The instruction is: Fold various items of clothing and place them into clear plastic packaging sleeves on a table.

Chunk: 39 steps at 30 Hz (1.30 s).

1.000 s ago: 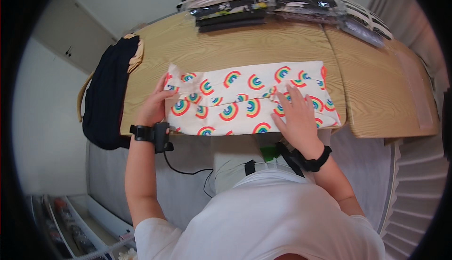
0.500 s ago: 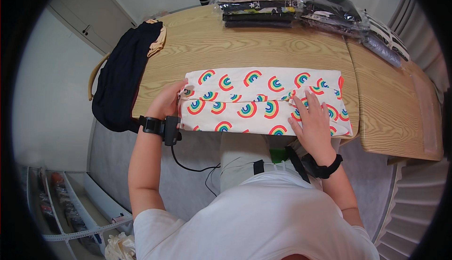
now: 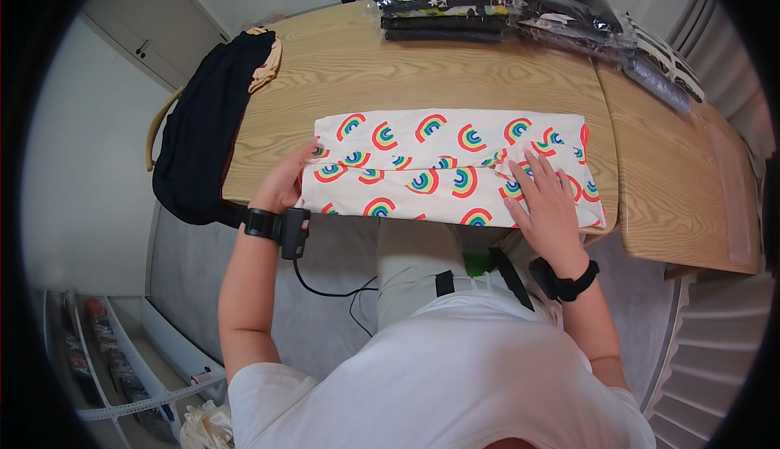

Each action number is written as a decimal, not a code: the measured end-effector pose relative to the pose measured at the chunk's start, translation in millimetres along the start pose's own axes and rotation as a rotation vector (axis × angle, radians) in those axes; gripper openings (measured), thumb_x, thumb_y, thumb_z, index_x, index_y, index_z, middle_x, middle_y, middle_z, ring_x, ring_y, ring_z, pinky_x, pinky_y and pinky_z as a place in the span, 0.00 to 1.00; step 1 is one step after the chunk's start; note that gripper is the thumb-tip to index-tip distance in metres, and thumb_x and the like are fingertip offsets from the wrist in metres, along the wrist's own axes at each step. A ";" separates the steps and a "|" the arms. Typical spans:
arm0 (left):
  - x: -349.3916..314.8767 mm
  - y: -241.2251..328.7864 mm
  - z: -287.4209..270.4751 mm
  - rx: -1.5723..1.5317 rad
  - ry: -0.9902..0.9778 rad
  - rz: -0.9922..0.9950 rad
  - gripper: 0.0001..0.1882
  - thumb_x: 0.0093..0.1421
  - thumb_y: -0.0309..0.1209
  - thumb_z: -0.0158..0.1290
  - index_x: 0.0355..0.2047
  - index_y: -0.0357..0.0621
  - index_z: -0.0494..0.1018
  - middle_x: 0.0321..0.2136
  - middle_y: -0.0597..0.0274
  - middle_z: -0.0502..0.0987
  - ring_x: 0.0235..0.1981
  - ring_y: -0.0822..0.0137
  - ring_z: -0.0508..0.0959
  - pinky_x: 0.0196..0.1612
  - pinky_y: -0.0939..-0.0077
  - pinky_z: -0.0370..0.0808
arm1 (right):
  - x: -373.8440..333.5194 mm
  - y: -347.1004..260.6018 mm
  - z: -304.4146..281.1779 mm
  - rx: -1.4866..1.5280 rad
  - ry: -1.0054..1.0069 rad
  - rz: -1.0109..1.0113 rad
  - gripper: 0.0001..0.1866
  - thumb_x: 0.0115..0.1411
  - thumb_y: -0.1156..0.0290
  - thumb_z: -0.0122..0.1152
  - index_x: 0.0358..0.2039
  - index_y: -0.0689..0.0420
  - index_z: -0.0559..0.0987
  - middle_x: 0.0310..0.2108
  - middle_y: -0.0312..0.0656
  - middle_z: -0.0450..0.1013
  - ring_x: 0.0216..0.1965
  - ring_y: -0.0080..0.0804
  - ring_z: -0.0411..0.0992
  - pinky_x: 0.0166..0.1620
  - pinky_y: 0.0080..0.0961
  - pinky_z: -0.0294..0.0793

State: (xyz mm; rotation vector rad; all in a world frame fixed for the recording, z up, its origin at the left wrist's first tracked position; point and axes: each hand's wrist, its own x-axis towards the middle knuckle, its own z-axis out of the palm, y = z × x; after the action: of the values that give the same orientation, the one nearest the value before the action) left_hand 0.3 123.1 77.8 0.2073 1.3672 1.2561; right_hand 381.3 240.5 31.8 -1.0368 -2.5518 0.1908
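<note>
Your left hand (image 3: pixel 282 181) is at the left end of the cloth (image 3: pixel 406 189), with its fingers along the edge. It is partly bent, but you can't tell from here if it pinches the cloth or only touches it. Your right hand (image 3: pixel 548 209) lies on top, near the right end. Its palm is down, its fingers are a little apart, its thumb sticks out, and it has hold of nothing.

The cloth is white with rainbows all over. It lies folded in a long, wide shape on the table (image 3: pixel 390 75), right at the edge near you. A fold line runs across its middle from left to right, and it is bumpy by your right fingers. You have a black band on each wrist. The left one has a box (image 3: pixel 294 232) on it, and a black cord (image 3: pixel 325 290) hangs from there.

To the left, dark clothes (image 3: pixel 199 128) hang over the table's side, with a peach cloth (image 3: pixel 266 67) just beside them. At the far side stands a tall stack (image 3: pixel 443 26) of things in clear bags. A lower pile (image 3: pixel 569 14) sits next to it, then striped things (image 3: pixel 662 55). Down on your left is a bin (image 3: pixel 154 351) with parts inside.
</note>
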 end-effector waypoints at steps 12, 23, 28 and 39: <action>-16.4 -3.4 -17.0 0.438 0.098 0.053 0.14 0.55 0.31 0.56 0.38 0.33 0.73 0.30 0.55 0.80 0.27 0.66 0.80 0.29 0.75 0.78 | 2.9 -1.8 1.4 -0.003 0.007 -0.005 0.25 0.57 0.59 0.55 0.55 0.51 0.69 0.60 0.45 0.58 0.61 0.44 0.56 0.60 0.48 0.53; -46.2 -80.0 -70.4 0.483 0.273 0.057 0.30 0.62 0.57 0.41 0.40 0.40 0.74 0.34 0.59 0.78 0.35 0.72 0.77 0.40 0.72 0.71 | 3.4 -5.4 -1.8 0.002 -0.007 0.022 0.25 0.57 0.61 0.55 0.55 0.51 0.69 0.61 0.45 0.58 0.61 0.43 0.56 0.60 0.48 0.52; -30.2 -114.0 -44.3 -0.274 -0.028 0.186 0.23 0.64 0.51 0.43 0.53 0.51 0.65 0.47 0.65 0.72 0.46 0.72 0.70 0.47 0.68 0.69 | 2.5 -5.8 -1.2 -0.018 -0.013 0.004 0.25 0.57 0.61 0.55 0.56 0.51 0.68 0.61 0.45 0.58 0.61 0.45 0.56 0.60 0.48 0.53; -59.8 -71.0 -30.8 0.100 0.092 0.128 0.12 0.55 0.29 0.52 0.38 0.35 0.72 0.35 0.58 0.78 0.33 0.72 0.77 0.35 0.78 0.74 | 6.9 -8.8 -1.5 -0.030 0.003 -0.005 0.25 0.57 0.62 0.55 0.55 0.51 0.68 0.60 0.46 0.58 0.61 0.45 0.56 0.59 0.47 0.55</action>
State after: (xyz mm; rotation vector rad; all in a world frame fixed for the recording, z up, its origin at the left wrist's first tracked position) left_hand 30.6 33.7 52.1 0.3136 1.5177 1.3174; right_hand 371.7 238.9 37.6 -1.0402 -2.5613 0.1501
